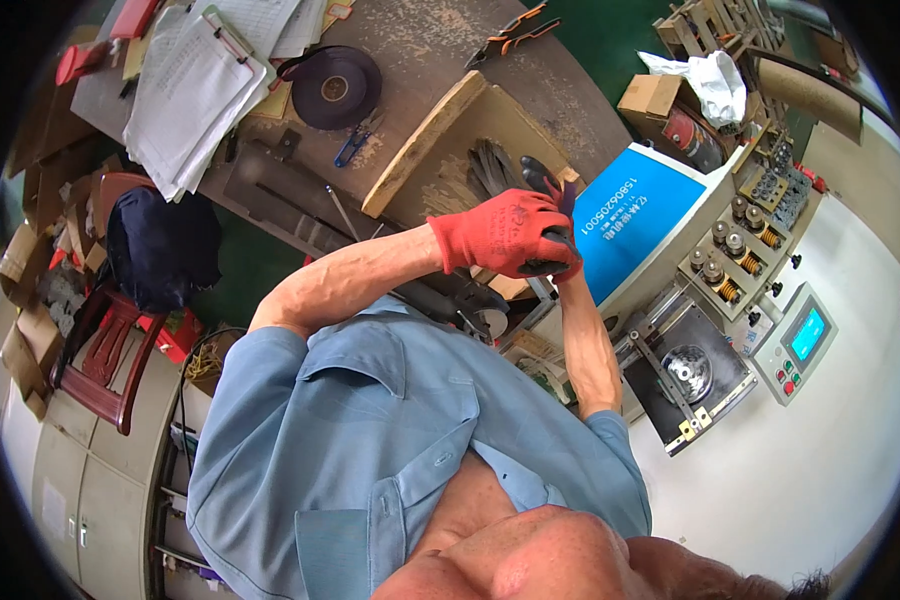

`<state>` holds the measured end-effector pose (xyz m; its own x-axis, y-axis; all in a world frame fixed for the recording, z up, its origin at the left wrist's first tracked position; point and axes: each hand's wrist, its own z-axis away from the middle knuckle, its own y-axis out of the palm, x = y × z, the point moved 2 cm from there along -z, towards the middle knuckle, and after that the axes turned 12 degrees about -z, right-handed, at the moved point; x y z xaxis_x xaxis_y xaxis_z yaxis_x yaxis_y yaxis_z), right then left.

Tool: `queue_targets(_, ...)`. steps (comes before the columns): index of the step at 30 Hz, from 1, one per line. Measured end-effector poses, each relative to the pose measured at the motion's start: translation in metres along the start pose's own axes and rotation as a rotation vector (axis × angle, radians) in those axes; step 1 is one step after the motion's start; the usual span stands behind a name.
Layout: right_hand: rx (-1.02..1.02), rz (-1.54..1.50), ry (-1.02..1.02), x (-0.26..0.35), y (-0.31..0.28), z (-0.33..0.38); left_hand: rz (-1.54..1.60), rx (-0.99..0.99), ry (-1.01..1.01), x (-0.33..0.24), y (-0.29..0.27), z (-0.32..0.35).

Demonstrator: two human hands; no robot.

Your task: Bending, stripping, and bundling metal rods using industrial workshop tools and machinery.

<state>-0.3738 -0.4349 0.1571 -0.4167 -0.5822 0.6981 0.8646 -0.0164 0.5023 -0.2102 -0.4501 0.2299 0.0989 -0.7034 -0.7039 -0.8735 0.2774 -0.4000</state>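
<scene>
left hand [515, 235] curled, right hand [568, 264] mostly hidden, how closed or what either grips can't tell; dark strip [568, 198] at their far edge beside wooden tray [422, 145], apparently strip handling, next move calling for steady two-handed control.

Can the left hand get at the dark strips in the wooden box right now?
Probably yes: the left hand appears close to the dark strips, and the wooden box looks open on top. It's against the right hand, though, so may need freeing first.
</scene>
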Motion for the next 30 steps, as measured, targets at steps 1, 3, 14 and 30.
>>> queue_targets(1,0.012,0.000,0.013,-0.004,0.006,0.003,-0.035,0.013,-0.002,0.000,0.000,0.001)
queue_targets(3,0.034,-0.007,0.028,-0.015,0.015,-0.011,-0.019,0.011,0.004,-0.001,0.001,-0.002)
queue_targets(14,0.128,-0.027,0.115,-0.020,0.022,0.004,0.002,0.021,-0.046,0.000,0.011,0.000)
queue_targets(30,0.015,0.127,0.304,-0.018,0.002,0.020,0.027,0.038,-0.055,0.001,0.013,0.002)
